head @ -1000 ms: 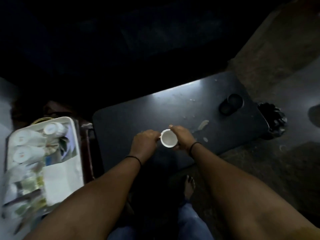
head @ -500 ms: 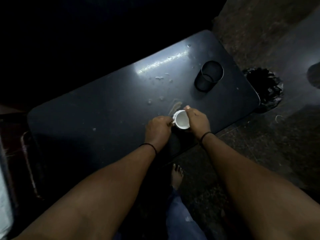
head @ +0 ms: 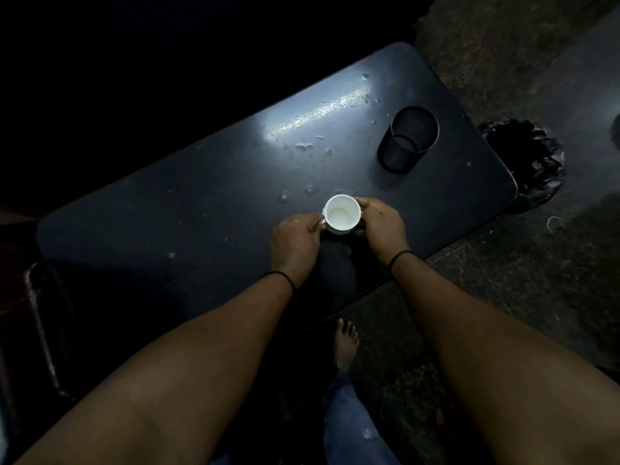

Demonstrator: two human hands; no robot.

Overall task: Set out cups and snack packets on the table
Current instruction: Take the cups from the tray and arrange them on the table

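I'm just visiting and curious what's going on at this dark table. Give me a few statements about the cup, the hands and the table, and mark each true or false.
1. Both hands hold the white cup. True: the left hand is at its handle side, the right hand on the opposite side.
2. The cup lies tipped on its side. False: it is upright, its mouth open to the camera.
3. A black mesh holder stands on the table beyond the cup. True.
4. The mesh holder touches the cup. False: bare tabletop lies between them.
5. Snack packets lie on the table. False: none show there.
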